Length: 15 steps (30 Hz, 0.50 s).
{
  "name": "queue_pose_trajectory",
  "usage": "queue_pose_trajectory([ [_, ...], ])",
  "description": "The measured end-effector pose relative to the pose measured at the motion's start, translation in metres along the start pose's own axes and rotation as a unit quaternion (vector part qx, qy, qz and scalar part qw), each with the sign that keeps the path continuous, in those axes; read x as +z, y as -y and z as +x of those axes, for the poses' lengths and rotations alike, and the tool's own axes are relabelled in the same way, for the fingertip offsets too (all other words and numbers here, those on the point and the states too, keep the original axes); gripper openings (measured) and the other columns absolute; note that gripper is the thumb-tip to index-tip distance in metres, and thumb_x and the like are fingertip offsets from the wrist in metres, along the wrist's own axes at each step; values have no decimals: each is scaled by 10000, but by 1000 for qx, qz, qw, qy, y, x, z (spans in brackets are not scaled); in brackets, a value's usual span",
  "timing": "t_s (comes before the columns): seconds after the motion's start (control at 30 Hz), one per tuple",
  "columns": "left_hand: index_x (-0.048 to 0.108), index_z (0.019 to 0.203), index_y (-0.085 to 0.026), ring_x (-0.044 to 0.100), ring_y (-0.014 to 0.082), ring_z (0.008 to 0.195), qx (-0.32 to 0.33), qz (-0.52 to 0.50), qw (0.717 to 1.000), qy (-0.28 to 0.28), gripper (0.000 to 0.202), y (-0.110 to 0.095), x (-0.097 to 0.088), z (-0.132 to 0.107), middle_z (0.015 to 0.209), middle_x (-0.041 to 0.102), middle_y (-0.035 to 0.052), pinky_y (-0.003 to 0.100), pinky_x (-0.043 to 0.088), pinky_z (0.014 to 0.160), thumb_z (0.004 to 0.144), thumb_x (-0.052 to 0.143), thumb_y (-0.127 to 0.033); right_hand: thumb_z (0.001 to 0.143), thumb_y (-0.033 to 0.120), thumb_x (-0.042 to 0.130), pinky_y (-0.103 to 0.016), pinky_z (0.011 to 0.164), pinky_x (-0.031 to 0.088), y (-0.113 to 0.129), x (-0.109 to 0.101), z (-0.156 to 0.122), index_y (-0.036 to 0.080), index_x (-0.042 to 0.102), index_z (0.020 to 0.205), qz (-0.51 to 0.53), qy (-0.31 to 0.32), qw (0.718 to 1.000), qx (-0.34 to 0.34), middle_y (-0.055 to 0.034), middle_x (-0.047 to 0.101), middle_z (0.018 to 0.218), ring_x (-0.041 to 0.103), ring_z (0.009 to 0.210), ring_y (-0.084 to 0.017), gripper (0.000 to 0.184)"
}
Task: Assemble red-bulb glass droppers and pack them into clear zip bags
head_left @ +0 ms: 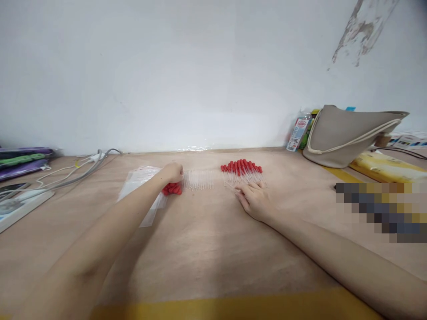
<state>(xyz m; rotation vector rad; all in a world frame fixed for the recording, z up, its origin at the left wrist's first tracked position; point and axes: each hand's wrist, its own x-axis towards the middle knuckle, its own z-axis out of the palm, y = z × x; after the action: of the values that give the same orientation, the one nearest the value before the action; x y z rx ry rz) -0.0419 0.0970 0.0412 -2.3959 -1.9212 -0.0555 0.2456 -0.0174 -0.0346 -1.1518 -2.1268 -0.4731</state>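
My left hand (173, 172) is closed, its fingertips turned away, at the left end of a row of clear glass dropper tubes (200, 180). Whatever it may hold is hidden. Just below that hand lies a small pile of loose red rubber bulbs (172, 189), partly covered by my wrist. My right hand (255, 201) rests low over the table with thumb and forefinger pinched on a thin clear glass dropper tube (230, 185) pointing up and left. Right beyond its fingers, several droppers with red bulbs (243, 166) lie side by side, bulbs toward the wall.
Clear plastic bags (138, 182) lie under and beside my left forearm. Cables (90, 166) and a white power strip (26, 206) are at the left. A grey bag (347, 135) and a bottle (298, 131) stand at the back right, by a yellow package (387, 166).
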Motion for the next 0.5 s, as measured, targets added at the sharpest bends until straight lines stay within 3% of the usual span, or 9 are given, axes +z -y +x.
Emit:
queue_pose_trajectory([
  [0.17,618,790,-160,606,211,762,-39,-29,998,-50,173,16,-2,-1,809,668,73,245,436,629,650,518,-176,846,217,437,-296,675,232,-1,1,1,162,564,930,-3,1,1000,5,-32,653,746,530,734,-171,162],
  [0.37,603,733,-157,600,213,722,-63,-87,990,-94,120,32,0,-5,751,656,69,257,438,605,649,524,-191,846,219,440,-300,671,242,-1,2,0,160,574,922,-2,1,1000,2,-33,656,755,538,732,-170,165],
  [0.5,578,935,-157,596,178,729,-68,-145,972,-173,268,28,-4,-14,824,646,56,256,444,633,716,427,-186,846,208,438,-306,678,256,-2,3,0,146,568,984,0,-8,1000,0,-47,661,805,541,759,-177,200],
])
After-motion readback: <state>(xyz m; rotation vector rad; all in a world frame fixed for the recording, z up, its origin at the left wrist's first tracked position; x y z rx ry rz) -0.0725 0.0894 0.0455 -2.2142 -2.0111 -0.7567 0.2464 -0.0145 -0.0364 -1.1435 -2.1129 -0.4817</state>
